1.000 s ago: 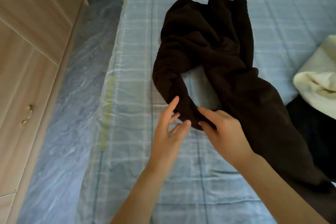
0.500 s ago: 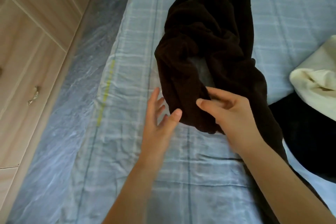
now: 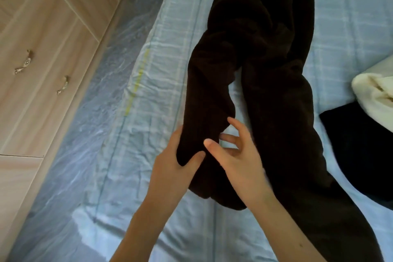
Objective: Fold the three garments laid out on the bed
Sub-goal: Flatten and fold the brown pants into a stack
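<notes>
While left hand (image 3: 170, 169) in a thumb-and-finger clamp on brown garment (image 3: 276, 112) edge, right hand (image 3: 240, 161) spread wide just beside it.

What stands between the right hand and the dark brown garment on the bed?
Nothing visible. The right hand, fingers spread, is right at the dark brown garment, and the left hand grips its near end.

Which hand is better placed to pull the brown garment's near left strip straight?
Left, likely. The left hand has a grip on the brown garment near its end, thumb over fabric. The right hand is beside it, fingers spread, holding nothing.
</notes>
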Demonstrator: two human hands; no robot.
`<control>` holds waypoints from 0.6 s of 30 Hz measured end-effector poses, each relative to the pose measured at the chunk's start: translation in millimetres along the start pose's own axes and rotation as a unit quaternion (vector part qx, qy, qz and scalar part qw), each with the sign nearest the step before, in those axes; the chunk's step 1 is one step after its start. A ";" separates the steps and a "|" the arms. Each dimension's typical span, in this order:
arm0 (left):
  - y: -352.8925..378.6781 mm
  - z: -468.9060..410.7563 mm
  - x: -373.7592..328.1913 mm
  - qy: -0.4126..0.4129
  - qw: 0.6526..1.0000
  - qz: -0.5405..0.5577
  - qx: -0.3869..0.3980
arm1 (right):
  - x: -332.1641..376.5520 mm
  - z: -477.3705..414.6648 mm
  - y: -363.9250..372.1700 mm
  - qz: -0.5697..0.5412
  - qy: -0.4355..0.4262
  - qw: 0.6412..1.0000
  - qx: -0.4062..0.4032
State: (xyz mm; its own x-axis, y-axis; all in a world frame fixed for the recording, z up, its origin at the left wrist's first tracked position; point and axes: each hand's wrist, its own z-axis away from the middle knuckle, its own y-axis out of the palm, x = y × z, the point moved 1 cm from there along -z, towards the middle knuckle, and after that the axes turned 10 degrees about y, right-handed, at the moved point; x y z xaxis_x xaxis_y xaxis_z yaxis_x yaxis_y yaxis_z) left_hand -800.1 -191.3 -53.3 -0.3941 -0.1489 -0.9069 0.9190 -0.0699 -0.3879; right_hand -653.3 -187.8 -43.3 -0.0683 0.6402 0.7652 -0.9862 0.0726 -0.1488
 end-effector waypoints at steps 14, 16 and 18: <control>5.4 21.5 34.1 -0.092 0.988 0.092 0.086 | -56.7 7.2 -6.4 0.015 -0.014 0.999 -0.037; 9.9 24.6 46.1 -0.060 0.994 0.058 0.072 | -66.0 4.8 -2.3 0.017 -0.029 0.998 -0.047; 5.9 25.3 50.0 -0.044 0.998 0.040 0.033 | -68.8 5.3 -0.8 0.026 -0.051 0.996 -0.069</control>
State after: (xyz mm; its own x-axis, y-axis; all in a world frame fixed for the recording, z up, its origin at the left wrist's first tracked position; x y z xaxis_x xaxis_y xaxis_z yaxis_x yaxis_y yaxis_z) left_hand -814.5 -224.2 -96.8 -0.3216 -0.2420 -0.9154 0.9462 -0.1180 -0.3012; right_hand -648.6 -236.0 -92.5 -0.1417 0.5647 0.8130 -0.9513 0.1496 -0.2697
